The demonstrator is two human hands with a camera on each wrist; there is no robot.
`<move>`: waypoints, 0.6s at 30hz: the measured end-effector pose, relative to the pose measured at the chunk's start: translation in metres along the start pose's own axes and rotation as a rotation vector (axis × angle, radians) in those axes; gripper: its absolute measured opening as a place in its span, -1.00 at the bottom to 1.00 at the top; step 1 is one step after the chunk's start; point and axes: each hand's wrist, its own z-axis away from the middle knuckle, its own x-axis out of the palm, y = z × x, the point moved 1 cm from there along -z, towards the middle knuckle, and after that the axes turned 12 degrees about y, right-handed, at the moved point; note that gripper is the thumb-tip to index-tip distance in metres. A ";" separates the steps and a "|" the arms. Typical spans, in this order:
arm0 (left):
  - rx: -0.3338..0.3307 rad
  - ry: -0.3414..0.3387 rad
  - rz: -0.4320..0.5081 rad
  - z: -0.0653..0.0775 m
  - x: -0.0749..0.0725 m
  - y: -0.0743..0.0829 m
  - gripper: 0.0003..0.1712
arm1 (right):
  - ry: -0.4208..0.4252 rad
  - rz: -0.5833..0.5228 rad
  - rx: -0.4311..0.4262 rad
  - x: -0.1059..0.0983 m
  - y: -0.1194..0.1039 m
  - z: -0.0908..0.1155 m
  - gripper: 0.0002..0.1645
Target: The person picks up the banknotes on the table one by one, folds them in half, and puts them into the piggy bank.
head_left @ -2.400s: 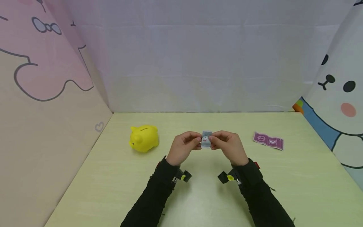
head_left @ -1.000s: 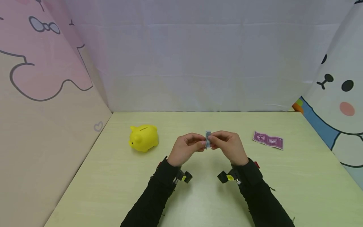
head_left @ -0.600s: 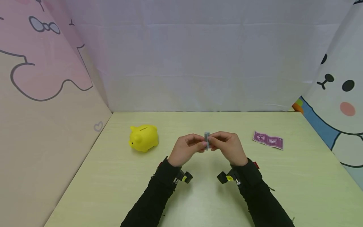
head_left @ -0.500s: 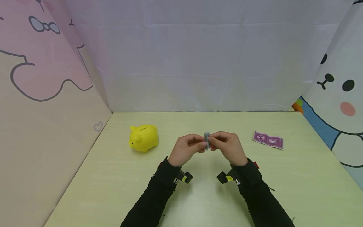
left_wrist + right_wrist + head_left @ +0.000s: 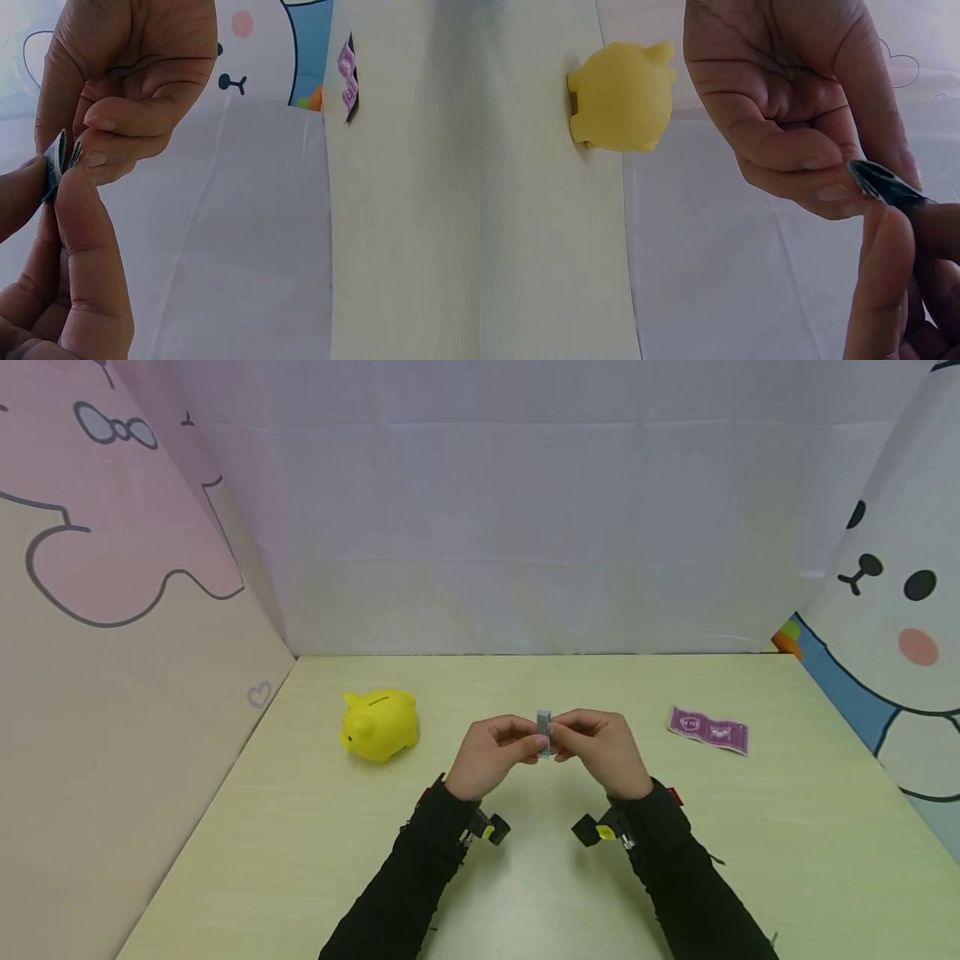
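Observation:
Between my hands, above the middle of the table, is a small blue-grey banknote (image 5: 543, 732), folded into a narrow upright strip. My left hand (image 5: 491, 753) pinches its left side between thumb and fingers. From the other side, the thumb and fingers of my right hand (image 5: 603, 752) pinch it too. Close up in the left wrist view, the folded note (image 5: 54, 165) shows layers standing slightly apart at the edge. In the right wrist view the fingers cover much of the note (image 5: 885, 184).
A yellow piggy bank (image 5: 381, 725) with a slot on top stands on the table (image 5: 540, 893) to the left. Towards the right lies a creased purple banknote (image 5: 709, 732). A white cloth (image 5: 525, 527) hangs behind the table, with printed cartoon panels at both sides.
The blue-grey note has gone from a wider piece with its printed face showing to a narrow folded strip. My left hand has moved slightly right, towards the right hand.

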 end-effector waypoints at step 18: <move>-0.017 0.040 -0.003 0.000 0.001 0.000 -0.75 | 0.009 0.029 0.006 -0.002 -0.003 0.000 -0.64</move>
